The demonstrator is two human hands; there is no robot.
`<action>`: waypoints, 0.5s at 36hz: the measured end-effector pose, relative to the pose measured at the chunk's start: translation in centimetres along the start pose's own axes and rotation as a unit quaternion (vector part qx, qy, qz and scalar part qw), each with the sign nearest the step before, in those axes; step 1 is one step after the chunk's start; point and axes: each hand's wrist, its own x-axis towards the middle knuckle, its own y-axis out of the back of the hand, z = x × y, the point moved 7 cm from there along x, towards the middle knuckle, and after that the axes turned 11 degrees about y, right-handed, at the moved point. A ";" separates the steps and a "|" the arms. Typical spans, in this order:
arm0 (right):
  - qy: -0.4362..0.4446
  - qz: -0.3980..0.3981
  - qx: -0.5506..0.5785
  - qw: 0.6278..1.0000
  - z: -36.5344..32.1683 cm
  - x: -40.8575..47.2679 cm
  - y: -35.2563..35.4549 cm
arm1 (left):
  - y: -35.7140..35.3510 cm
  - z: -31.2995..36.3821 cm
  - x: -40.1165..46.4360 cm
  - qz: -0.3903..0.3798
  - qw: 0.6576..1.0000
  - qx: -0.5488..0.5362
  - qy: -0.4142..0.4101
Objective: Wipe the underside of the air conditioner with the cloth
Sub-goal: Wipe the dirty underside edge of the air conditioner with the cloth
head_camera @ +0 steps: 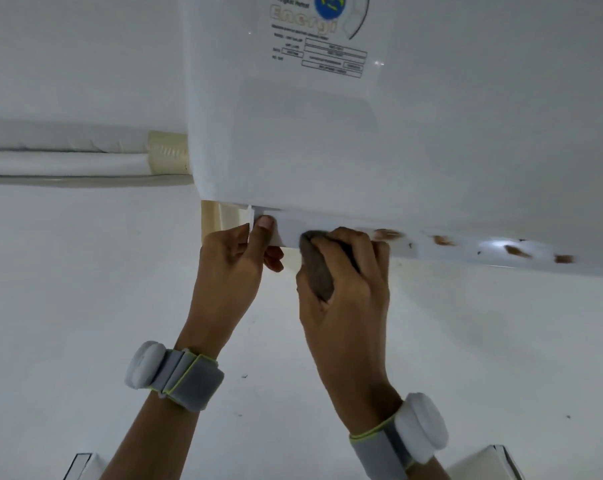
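Note:
A white wall-mounted air conditioner (327, 143) fills the upper right, with an energy label near the top. Its underside flap (466, 245) runs to the right and carries several brown stains and dark specks. My right hand (345, 271) is bunched around a dark brown cloth (315, 271) and presses it against the left part of the underside. My left hand (231, 268) pinches the flap's left end, thumb on its front edge. Both wrists wear grey straps with white pads.
White wrapped pipes (68, 154) with beige tape (168, 152) run left from the unit along the white wall (85, 289). Two white box-like corners show at the bottom edge, left (82, 465) and right (483, 462).

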 end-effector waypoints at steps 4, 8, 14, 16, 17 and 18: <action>-0.054 0.049 0.006 0.997 2.4 -0.6 1.6 | -0.6 -0.8 -0.4 0.026 0.998 -0.061 0.023; -0.093 0.086 0.002 0.992 3.2 -0.2 1.7 | -1.9 -1.6 -1.2 0.037 0.988 -0.136 0.063; -0.062 0.065 0.000 0.996 3.6 -1.4 1.8 | -5.4 -1.4 -1.6 -0.001 0.984 -0.160 0.079; -0.083 0.094 -0.002 0.992 5.0 -1.3 2.6 | -6.1 -1.2 -1.5 0.000 0.984 -0.161 0.075; -0.094 0.108 0.000 0.990 5.6 -1.2 2.9 | -6.5 -1.1 -1.4 0.002 0.984 -0.163 0.078; -0.101 0.116 0.004 0.988 5.8 -1.0 2.9 | -6.6 -1.1 -1.4 0.006 0.983 -0.167 0.080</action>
